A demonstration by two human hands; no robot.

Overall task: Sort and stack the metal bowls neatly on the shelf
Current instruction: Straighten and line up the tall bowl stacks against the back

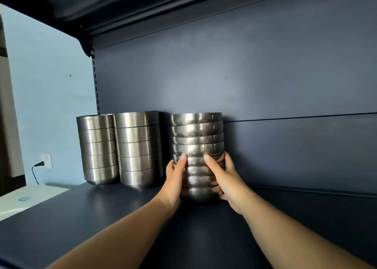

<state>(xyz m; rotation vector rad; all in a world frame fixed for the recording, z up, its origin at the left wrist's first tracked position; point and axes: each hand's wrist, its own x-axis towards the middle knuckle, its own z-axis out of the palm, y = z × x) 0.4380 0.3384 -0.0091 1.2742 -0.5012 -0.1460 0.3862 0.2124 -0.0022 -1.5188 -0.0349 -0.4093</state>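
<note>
While both hands clamp the rounded bowl stack (197, 154), I judge the job nearly done: it stands upright on the shelf (106, 217), close to the back wall, approx. mid-width, just right of two straight-sided stacks. Left hand (175, 179) wraps the stack's lower left side, thumb up the front; right hand (221, 177) wraps the lower right, thumb also on the front, fingers curled round the back. Left stack (98, 150) sits near the shelf's left edge, middle stack (138, 150) touching or almost touching it; can't tell which. Left to do, prob.: nudge the held stack into line w/ the others and let go. Hidden: fingertips behind the bowls, stack's rear, bowl insides. Whether the base fully rests on the shelf is unclear; shadow covers it. Shelf's right end is cut off.
</note>
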